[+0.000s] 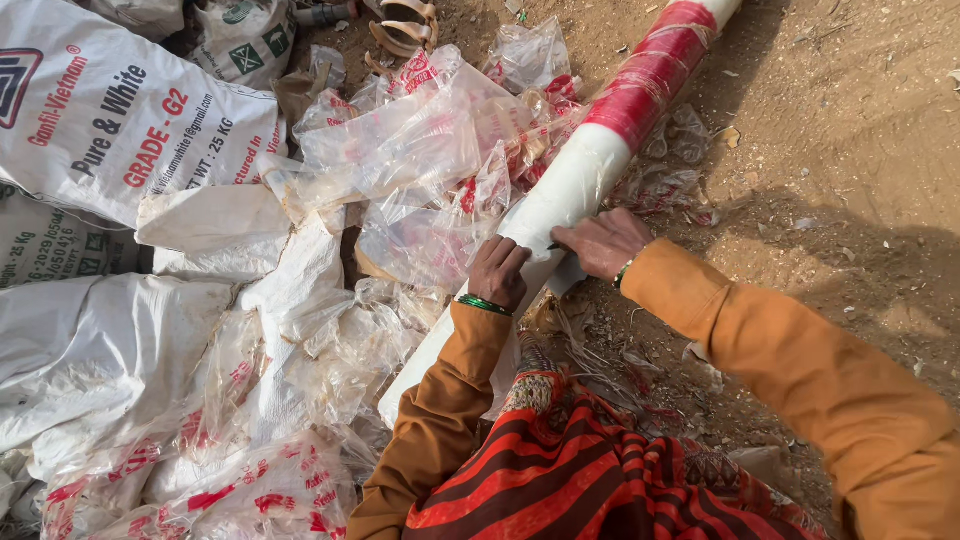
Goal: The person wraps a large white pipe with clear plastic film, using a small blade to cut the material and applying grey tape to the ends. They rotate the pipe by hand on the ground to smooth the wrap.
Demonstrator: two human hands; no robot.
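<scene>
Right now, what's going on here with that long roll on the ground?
A person in orange sleeves has both hands on a long white roll with a red band, lying on bare dirt. The left hand is curled against its near part; the right hand presses flat on it, a thin dark tool between them. Crumpled clear plastic bags and white sacks are heaped to the left.
</scene>
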